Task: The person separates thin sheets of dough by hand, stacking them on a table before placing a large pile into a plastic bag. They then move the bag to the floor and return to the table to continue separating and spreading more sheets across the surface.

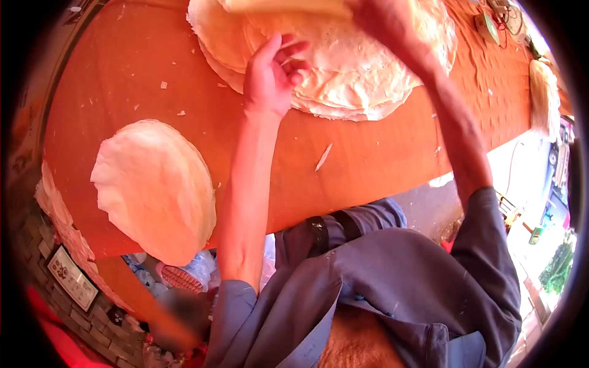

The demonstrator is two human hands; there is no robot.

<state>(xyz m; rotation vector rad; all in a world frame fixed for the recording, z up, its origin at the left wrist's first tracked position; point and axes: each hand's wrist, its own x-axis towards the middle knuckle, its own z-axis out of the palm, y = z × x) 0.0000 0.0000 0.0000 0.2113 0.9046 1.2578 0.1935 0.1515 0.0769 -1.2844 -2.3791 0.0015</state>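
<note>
Grey-blue short-sleeved shirt [399, 276]; left hand [270, 76] and right hand [386, 18] both bare.

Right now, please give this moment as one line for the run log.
left hand: at flatbread stack edge | right hand: holds top flatbread raised | second stack: apart, on orange cloth

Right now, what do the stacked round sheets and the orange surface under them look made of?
The stacked round sheets: thin dough or flatbread, likely; pale, matte, with ragged flaky edges. The orange surface: probably cloth or a plastic cover; matte, with a fine woven-looking grid at right.
</note>
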